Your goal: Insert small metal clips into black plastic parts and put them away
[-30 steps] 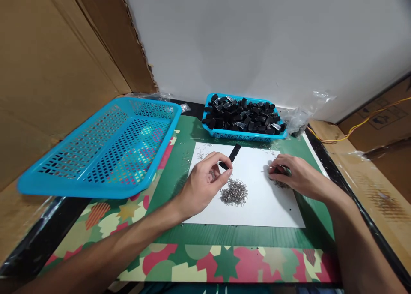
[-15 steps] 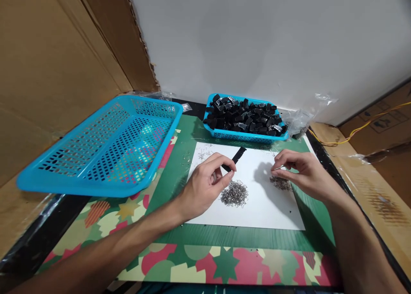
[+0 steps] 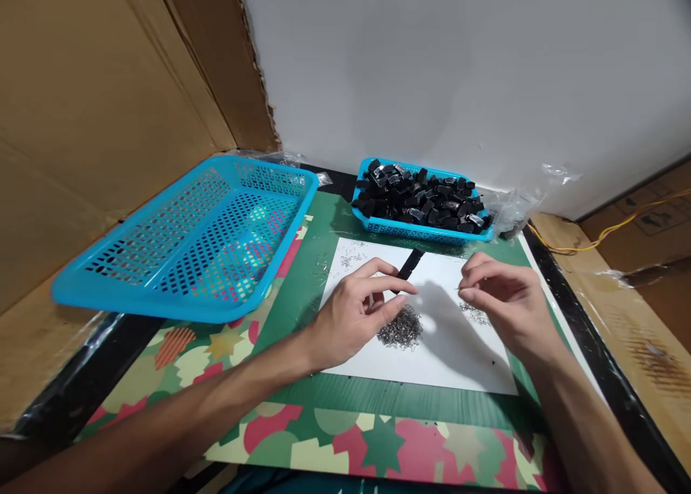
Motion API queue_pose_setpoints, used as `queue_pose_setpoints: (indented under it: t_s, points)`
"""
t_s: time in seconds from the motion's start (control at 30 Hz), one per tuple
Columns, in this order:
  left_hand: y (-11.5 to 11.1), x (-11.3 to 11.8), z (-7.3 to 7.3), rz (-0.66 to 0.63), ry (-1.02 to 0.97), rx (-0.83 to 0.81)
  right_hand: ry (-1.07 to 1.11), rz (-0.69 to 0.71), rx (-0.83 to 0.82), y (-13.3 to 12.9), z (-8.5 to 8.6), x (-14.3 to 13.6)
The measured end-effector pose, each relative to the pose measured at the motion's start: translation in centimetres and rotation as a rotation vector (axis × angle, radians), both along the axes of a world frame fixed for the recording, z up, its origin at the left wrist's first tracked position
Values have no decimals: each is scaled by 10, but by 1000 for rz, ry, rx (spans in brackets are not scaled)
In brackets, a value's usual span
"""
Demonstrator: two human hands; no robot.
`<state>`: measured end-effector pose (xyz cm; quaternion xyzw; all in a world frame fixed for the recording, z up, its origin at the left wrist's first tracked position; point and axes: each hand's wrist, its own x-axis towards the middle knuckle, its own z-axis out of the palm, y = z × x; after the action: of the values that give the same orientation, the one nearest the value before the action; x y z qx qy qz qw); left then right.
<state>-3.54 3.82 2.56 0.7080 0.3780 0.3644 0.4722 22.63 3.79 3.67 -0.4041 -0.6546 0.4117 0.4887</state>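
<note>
My left hand (image 3: 359,307) hovers over the white paper sheet (image 3: 432,371) with its thumb and index fingertips apart. Just behind its fingers lies a black strip-like piece (image 3: 411,262), its near end hidden by them. Below the fingertips is a dense heap of small bent metal wire pieces (image 3: 400,328). On the right, my right hand (image 3: 502,292) is closed in a pinch. A thin metal wire piece (image 3: 459,288) barely shows at its fingertips. Beneath that hand spreads a smaller scatter of wire pieces (image 3: 475,315).
A large blue basket (image 3: 188,310) stands at the left. At the back, a smaller blue basket (image 3: 421,231) is heaped with black plastic parts (image 3: 426,195), beside a clear plastic bag (image 3: 510,209). Loose wires (image 3: 350,258) lie at the sheet's far left. Cardboard (image 3: 108,62) borders the left side.
The view has shifted slightly. My left hand has moved a little right, its thumb and index finger spreading. My right hand has lifted slightly off the smaller wire scatter, still pinching.
</note>
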Motion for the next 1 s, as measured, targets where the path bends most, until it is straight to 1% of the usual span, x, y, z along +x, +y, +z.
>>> queue_pose_setpoints:
  t_s: [0.07, 0.13, 0.23, 0.37, 0.5, 0.57, 0.67, 0.73, 0.87, 1.0]
  points:
    - [-2, 1, 2, -36, -64, -54, 37, 0, 57, -7, -4, -19]
    - [-4, 2, 3, -67, -131, -94, 52, 22, 75, -13, -8, -35]
    - [-6, 2, 5, -75, -188, -108, 27, 9, 88, -19, -11, -47]
    - [-6, -1, 6, -93, -193, -125, -43, -46, 144, -22, -11, -51]
    - [-3, -2, 6, -109, -221, -205, -129, -88, 248, -25, -11, -50]
    - [-1, -2, 5, -136, -262, -266, -222, -122, 384, -26, -11, -49]
    - [0, 0, 4, -148, -332, -384, -388, -182, 662, -27, -11, -49]
    - [-1, 1, 4, -143, -377, -473, -448, -193, 777, -27, -11, -49]
    - [-3, 4, 5, -136, -446, -592, -464, -191, 804, -27, -9, -51]
    - [-4, 4, 6, -93, -482, -636, -467, -208, 793, -27, -11, -54]
